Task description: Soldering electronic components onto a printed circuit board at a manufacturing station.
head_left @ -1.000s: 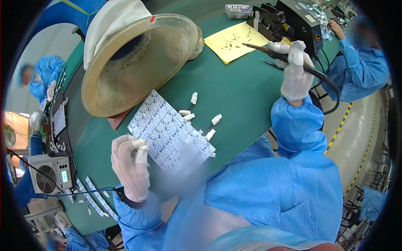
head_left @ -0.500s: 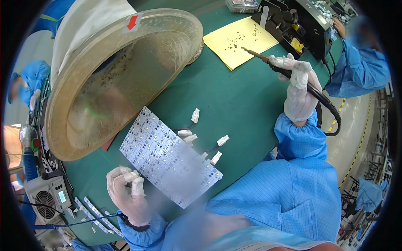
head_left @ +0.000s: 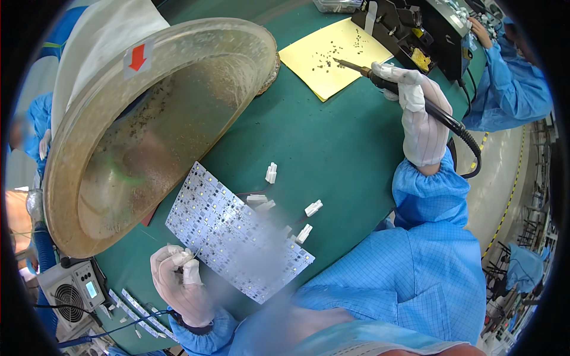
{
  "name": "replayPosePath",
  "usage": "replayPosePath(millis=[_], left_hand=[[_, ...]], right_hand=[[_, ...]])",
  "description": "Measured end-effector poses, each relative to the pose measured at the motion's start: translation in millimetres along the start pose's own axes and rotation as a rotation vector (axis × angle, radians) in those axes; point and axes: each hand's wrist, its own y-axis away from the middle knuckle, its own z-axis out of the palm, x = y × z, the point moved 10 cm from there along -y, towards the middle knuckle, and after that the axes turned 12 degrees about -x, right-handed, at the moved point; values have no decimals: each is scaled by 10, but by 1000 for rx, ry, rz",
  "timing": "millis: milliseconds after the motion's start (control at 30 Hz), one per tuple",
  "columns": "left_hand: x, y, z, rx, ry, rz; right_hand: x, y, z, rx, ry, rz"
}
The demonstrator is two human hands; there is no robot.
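Note:
My right hand (head_left: 420, 110), in a white glove, grips a soldering iron (head_left: 386, 85) with a black handle and cable. Its tip points left, over a yellow sheet (head_left: 306, 53) scattered with dark specks. My left hand (head_left: 181, 285), also gloved, has its thumb and fingers pinched on a thin solder wire (head_left: 196, 253), just beside the left edge of a white circuit board (head_left: 219, 216). Rows of small components cover that board, which lies at a slant on the green mat. White plug connectors (head_left: 271, 172) on short leads stick out along its far right side.
A large cloudy fume hood (head_left: 71, 178) with a red arrow fills the far left. A grey fan unit (head_left: 70, 296) and narrow board strips (head_left: 136, 311) sit at the left. Black equipment (head_left: 442, 35) stands far right, near a co-worker in a blue coat (head_left: 507, 89).
The view has shifted slightly, so the hood appears larger and further left. The iron's tip has moved a little further over the yellow sheet. My left hand keeps its pinch beside the board.

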Motion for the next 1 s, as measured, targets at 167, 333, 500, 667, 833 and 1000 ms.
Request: replayPosePath(millis=[167, 333, 500, 667, 833, 1000], left_hand=[[3, -14, -10, 0, -16, -7], [-13, -15, 2, 0, 9, -16], [-23, 6, -14, 3, -2, -14], [3, -2, -8, -8, -12, 4], [-17, 15, 17, -55, -13, -11], [10, -4, 3, -14, -9, -6]], right_hand=[[-23, -41, 55, -56, 45, 16], [-22, -33, 65, -61, 63, -5], [-5, -21, 88, -73, 93, -7], [7, -20, 93, -82, 80, 26], [-29, -16, 87, -79, 116, 11], [-46, -41, 132, -103, 128, 55]])
